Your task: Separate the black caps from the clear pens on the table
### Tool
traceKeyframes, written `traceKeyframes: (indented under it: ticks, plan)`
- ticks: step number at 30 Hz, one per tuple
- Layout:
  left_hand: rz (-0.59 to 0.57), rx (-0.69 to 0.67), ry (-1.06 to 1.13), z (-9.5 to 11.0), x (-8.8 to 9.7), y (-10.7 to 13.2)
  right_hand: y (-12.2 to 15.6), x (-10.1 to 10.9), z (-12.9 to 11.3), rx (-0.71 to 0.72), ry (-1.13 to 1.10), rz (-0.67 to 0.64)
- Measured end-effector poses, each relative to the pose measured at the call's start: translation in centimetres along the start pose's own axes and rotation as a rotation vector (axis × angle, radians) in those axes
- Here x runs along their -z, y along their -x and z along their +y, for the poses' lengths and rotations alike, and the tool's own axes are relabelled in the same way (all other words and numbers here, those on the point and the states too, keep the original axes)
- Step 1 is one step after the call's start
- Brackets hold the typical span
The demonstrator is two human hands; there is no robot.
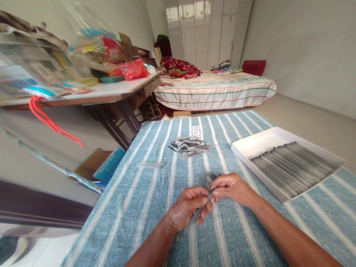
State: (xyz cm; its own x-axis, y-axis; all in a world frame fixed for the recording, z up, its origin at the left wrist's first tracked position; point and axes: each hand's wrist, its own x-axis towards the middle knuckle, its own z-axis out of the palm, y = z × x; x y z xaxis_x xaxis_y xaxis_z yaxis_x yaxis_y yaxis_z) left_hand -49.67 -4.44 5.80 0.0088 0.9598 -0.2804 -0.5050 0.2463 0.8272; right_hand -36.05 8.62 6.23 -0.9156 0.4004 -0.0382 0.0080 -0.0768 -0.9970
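My left hand (190, 207) is closed round a slim grey stick (194, 218) that slants down toward me; its exact kind is not clear. The fingertips of my right hand (230, 188) are pinched together at the upper end of the stick, touching my left fingers. What the right fingertips grip is hidden. Thin dark-tipped pieces (211, 175) show just beyond them. Farther off lies a loose pile of small clear packets (190, 145) with black and grey bits. A few thin grey strips (150, 164) rest to its left.
A shallow white box (257, 177) at the right holds a row of slim grey sticks with dark ends (292, 168). Everything rests on a blue striped cloth (133, 207). A cluttered side table (130, 91) is at the left, a bed (217, 91) behind.
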Motion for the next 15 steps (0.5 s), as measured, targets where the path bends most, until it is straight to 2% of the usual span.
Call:
traceKeyframes:
  ticks: [7, 15]
  plan:
    - [0.001, -0.008, -0.010, 0.0, 0.0, 0.1, 0.0, 0.1, 0.1, 0.008, 0.109, -0.002]
    - [-0.063, 0.013, -0.063, 0.0, -0.3, 0.3, 0.5, 0.1, -0.8, -0.026, 0.333, -0.159]
